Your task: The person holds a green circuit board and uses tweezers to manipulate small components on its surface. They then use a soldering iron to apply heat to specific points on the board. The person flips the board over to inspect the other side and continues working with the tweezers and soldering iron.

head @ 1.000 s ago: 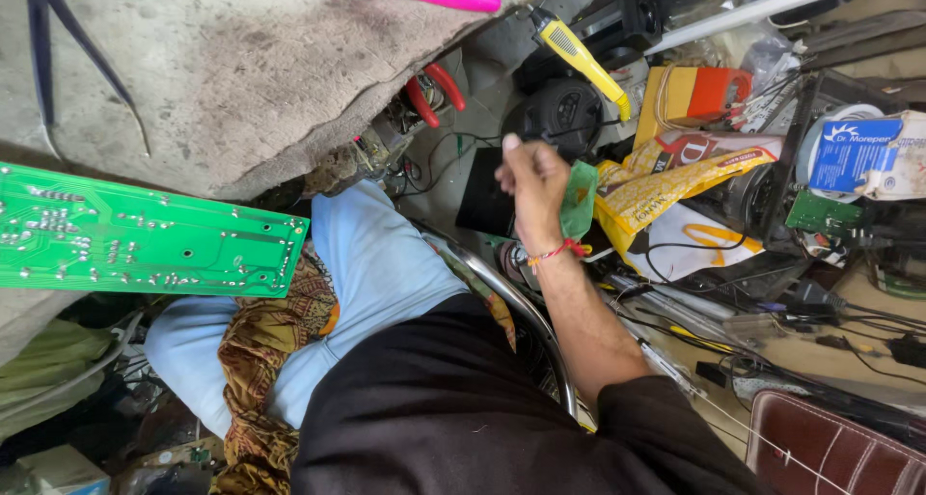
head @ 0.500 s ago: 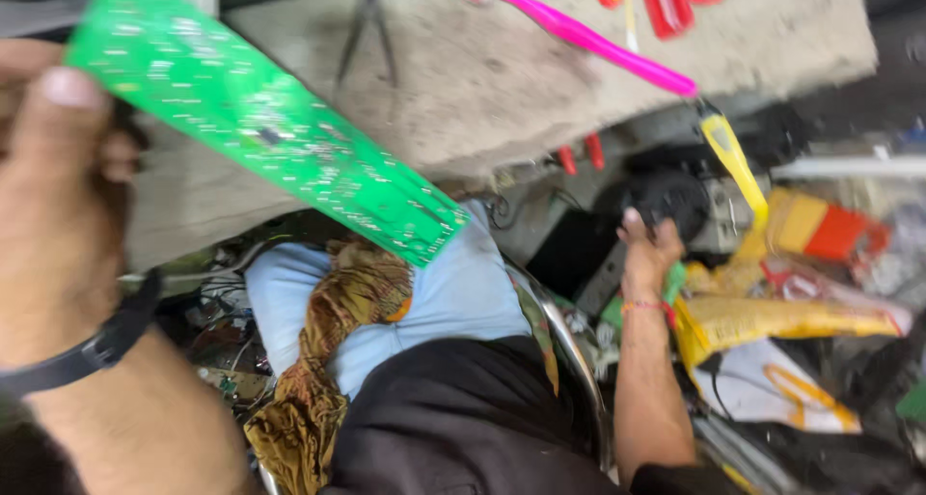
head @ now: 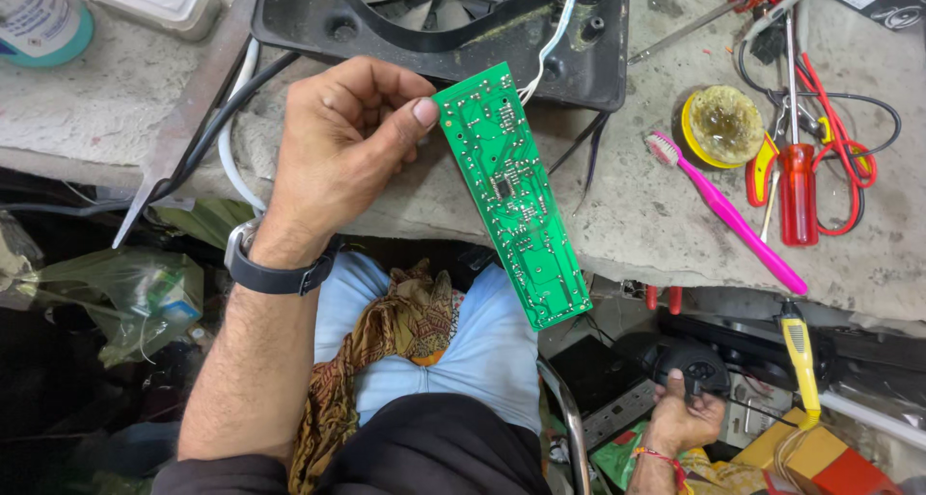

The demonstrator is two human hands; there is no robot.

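The grey tabletop (head: 656,215) now sits under the board (head: 511,191), pinched by left hand (head: 338,157) fingers; right hand (head: 680,423), below the board, now grasps a black plug (head: 690,370)

Left hand (head: 342,143) raised, thumb and fingers pinched — right hand (head: 683,420) low, fingers curled
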